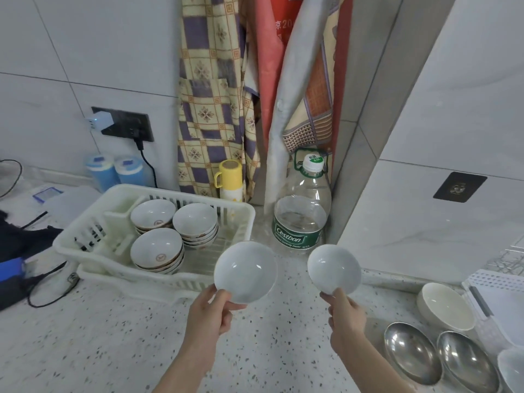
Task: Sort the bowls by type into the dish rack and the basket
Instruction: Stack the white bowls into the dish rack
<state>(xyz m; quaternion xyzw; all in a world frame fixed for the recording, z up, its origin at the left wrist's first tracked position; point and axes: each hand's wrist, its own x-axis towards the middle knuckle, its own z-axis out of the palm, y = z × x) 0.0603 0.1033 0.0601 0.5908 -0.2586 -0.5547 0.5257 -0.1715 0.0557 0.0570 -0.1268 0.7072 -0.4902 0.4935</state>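
Left hand [211, 309] pinches a plain white bowl [245, 272] by its rim, right of the dish rack [85, 239]. Right hand [344, 313] pinches a second white bowl [334, 269], held apart.

Speckled countertop [119, 344] carries a white dish rack [93, 236], water bottle [302, 214], cream bowl [445, 306] and two steel bowls [411, 353]

Dish rack [93, 245] on table [113, 350] at my left, three bowl stacks [167, 236] inside. Water bottle [302, 217] right of rack, in corner. My hands hold two bowls [245, 272] above table, before rack. Metal bowls [439, 357] far right, basket [502, 285] behind them.
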